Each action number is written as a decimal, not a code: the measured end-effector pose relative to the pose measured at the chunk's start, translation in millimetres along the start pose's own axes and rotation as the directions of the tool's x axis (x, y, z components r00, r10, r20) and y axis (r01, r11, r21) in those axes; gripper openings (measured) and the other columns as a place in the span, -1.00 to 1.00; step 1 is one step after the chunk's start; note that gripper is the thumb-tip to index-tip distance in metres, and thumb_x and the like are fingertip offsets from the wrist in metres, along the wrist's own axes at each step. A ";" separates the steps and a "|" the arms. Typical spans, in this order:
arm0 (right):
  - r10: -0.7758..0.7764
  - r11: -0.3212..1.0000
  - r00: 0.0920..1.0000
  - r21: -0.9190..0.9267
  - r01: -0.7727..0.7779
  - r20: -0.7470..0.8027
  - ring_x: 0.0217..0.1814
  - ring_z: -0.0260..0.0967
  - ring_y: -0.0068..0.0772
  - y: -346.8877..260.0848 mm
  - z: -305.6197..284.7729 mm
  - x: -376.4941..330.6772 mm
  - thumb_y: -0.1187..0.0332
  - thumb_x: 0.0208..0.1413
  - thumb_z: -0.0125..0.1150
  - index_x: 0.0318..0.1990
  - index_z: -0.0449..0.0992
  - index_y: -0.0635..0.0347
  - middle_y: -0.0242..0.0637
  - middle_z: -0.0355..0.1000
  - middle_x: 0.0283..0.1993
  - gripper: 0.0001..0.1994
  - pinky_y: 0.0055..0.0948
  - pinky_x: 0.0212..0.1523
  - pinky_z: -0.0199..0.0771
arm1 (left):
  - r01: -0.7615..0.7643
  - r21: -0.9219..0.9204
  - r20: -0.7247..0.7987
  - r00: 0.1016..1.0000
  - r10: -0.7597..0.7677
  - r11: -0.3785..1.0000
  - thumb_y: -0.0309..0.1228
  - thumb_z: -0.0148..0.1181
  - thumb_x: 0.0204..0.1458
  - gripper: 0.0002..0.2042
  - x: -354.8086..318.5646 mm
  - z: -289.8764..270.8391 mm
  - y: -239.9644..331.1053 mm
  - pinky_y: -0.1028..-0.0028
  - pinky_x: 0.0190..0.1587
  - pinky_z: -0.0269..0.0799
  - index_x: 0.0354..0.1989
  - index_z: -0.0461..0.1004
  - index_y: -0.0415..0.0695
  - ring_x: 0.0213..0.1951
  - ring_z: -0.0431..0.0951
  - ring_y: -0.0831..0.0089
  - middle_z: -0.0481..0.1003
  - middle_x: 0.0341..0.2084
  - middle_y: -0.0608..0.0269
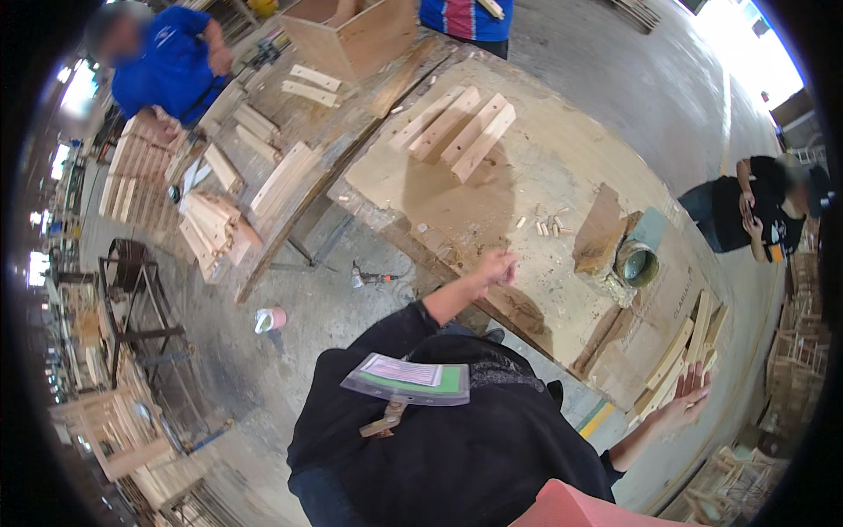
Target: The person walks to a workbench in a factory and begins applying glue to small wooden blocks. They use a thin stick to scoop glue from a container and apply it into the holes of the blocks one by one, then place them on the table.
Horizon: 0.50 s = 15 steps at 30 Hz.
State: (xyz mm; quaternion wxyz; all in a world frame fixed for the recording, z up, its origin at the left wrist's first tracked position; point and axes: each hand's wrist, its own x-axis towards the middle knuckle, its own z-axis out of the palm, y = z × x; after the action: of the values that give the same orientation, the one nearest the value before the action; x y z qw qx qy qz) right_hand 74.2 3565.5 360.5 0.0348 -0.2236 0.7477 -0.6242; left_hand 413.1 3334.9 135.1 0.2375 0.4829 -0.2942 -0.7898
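My left hand (498,270) hovers over the near edge of the worktable (373,183), fingers curled closed; whatever they may hold is too small to make out. Beyond it, several small wooden dowels (549,226) lie scattered on the tabletop. At the table's right end, my right hand (689,397) is open, fingers spread, beside a pile of wooden strips (672,351); it appears to hold nothing. Toward the far side, several wooden slats with holes (464,132) lie side by side. A glue-crusted pot (638,263) lies right of the dowels, its mouth toward me.
Left of a gap, another workbench (329,162) bears stacked wood pieces (211,227) and a wooden box (351,39). A person in blue (171,66) stands there; another in black (746,206) stands far right. A cup (270,320) sits on the floor.
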 end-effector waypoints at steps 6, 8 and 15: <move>0.004 1.000 1.000 -0.031 -0.004 0.003 0.24 0.40 -0.21 4.9 -2.6 1.2 0.05 0.43 -0.19 0.24 0.32 0.22 -0.13 0.44 0.21 -0.53 -0.21 0.21 0.40 | -0.329 0.910 -0.033 0.547 0.837 0.252 -0.19 0.36 -0.02 -0.58 69.0 -53.1 122.5 0.26 -0.10 0.47 -0.12 0.45 -0.24 -0.06 0.50 0.22 0.47 -0.09 0.01; -0.007 0.998 1.000 -0.058 0.008 0.015 0.22 0.41 -0.19 6.9 0.2 -2.7 0.06 0.43 -0.17 0.24 0.33 0.23 -0.12 0.44 0.20 -0.54 -0.20 0.19 0.42 | -0.046 0.993 -0.072 0.534 0.843 0.113 -0.14 0.40 -0.07 -0.36 82.8 -69.6 159.8 0.20 0.04 0.44 0.11 0.32 -0.27 0.12 0.40 0.17 0.37 0.09 -0.03; 0.056 0.993 0.998 -0.107 -0.052 0.030 0.27 0.37 -0.19 27.2 2.8 -23.3 0.00 0.41 -0.16 0.27 0.32 0.15 -0.11 0.39 0.26 -0.51 -0.14 0.24 0.35 | 0.262 0.944 -0.329 0.741 0.585 0.198 -0.04 0.43 -0.15 -0.02 144.3 -95.7 199.6 -0.12 0.28 0.14 0.35 0.04 -0.34 0.28 0.25 0.01 0.20 0.25 -0.02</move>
State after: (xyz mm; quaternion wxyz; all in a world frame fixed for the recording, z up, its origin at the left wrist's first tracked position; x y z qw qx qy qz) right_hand 88.2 3575.1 328.8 0.0520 -0.2152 0.7851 -0.5785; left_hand 457.0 3074.8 149.2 0.0565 0.7183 -0.6713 -0.1740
